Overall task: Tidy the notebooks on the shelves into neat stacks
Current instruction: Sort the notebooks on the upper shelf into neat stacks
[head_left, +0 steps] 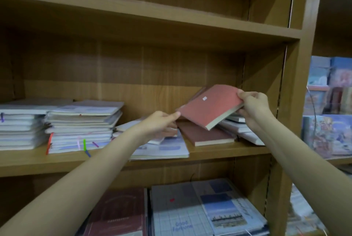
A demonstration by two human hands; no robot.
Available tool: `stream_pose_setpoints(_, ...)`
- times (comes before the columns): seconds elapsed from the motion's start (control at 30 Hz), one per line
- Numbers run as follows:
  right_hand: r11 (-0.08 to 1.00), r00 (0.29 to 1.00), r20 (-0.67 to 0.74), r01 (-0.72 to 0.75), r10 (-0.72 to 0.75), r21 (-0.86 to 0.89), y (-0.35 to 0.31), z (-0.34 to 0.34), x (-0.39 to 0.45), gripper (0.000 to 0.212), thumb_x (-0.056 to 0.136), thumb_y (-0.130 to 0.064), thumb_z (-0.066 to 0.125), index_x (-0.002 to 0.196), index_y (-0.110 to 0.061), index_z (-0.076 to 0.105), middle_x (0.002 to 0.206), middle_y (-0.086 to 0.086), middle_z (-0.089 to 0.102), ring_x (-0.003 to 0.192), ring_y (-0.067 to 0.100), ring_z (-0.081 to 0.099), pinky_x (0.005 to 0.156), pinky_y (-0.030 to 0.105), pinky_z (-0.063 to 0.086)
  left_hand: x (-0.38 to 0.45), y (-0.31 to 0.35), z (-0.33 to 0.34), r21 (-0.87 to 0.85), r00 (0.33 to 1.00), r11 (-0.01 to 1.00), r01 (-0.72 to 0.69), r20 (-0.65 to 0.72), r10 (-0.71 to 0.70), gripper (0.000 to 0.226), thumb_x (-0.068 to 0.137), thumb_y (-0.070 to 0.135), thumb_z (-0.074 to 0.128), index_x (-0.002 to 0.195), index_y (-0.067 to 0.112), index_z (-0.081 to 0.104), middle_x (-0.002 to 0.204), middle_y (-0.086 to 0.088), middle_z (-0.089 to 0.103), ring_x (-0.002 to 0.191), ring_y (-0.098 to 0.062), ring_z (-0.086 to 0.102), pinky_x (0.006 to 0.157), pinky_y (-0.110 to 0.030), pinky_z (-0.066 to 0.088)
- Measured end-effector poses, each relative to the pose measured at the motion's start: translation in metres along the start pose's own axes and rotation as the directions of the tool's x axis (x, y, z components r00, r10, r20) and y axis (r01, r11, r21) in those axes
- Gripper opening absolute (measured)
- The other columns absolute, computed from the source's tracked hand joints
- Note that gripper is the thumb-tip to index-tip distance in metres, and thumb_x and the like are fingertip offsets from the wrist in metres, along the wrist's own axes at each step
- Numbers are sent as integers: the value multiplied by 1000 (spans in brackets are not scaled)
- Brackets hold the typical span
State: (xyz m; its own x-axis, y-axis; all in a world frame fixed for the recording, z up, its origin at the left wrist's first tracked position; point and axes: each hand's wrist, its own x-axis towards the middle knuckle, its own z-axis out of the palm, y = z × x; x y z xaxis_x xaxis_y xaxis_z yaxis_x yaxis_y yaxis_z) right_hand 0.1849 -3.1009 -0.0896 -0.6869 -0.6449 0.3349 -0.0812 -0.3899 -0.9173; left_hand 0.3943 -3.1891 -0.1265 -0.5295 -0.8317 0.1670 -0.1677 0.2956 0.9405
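A red notebook is lifted and tilted above the middle shelf. My right hand grips its right edge, thumb on the cover. My left hand reaches to its lower left corner, and a fingertip touches that corner. Under it lie a darker red notebook, a pale blue-patterned notebook and loose white notebooks in a messy pile. Two tall stacks of white notebooks stand at the left of the same shelf.
The shelf above holds nothing in view. On the lower shelf lie a maroon book and blue and white notebooks. The bookcase's upright side panel is close on the right, with colourful books beyond it.
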Motion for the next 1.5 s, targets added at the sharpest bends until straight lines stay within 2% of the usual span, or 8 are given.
stream_pose_setpoints(0.23,988,906,422,-71,7,135,-5,-26,-5,18,94,-3,48,111,-2,55,103,10,61,94,18,60,65,25,57,14,29,13,-451,996,889,-81,-14,84,28,90,2,55,117,5,53,100,-11,66,86,-19,62,87,-34,50)
stream_pose_setpoints(0.4,894,911,382,296,-158,-336,2,-10,12,26,88,-7,61,113,-14,56,108,0,63,98,16,60,83,31,51,26,33,5,30,899,931,-363,-252,359,36,89,3,57,118,19,44,121,-4,59,107,-18,58,88,-38,52)
stream_pose_setpoints(0.5,786,854,304,511,-421,-348,-1,11,25,16,87,-11,64,99,-21,60,95,-7,64,88,12,59,80,28,49,33,40,2,387,669,733,-560,-311,675,36,89,0,54,118,19,45,101,12,59,96,-7,58,80,-28,54)
stream_pose_setpoints(0.6,888,918,214,383,-334,-256,6,13,42,12,89,-11,62,99,-18,62,101,2,64,94,21,61,82,36,53,38,35,4,658,498,504,-560,-219,839,33,88,3,54,118,14,46,96,14,59,84,-2,54,66,-10,41)
stream_pose_setpoints(0.83,865,899,438,222,-3,-451,47,-49,33,20,95,-5,49,103,-16,62,104,3,67,93,13,63,75,25,51,58,-25,-7,915,928,326,-236,113,355,32,92,8,45,121,15,55,119,-8,62,111,-26,56,89,-32,44)
stream_pose_setpoints(1.0,407,611,781,687,127,-603,66,-36,14,35,84,-44,62,118,-36,57,117,-21,56,108,-6,50,92,13,39,52,-22,-5,849,960,471,-239,132,249,29,94,12,46,119,17,61,117,1,64,112,-16,56,87,-19,39)
stream_pose_setpoints(1.17,204,576,804,778,148,-595,80,-37,-6,81,77,-59,61,145,-35,25,149,-17,25,138,4,20,110,22,17,51,-28,-4,838,961,473,-273,208,184,36,95,11,46,130,16,51,130,-2,56,118,-19,51,90,-20,35)
stream_pose_setpoints(1.5,174,663,748,735,21,-656,91,-22,25,56,89,-48,54,139,-25,44,141,0,49,127,19,44,104,27,33,52,-31,3,848,972,475,-235,207,111,43,93,18,48,135,25,47,140,5,47,125,-15,44,86,-18,31)
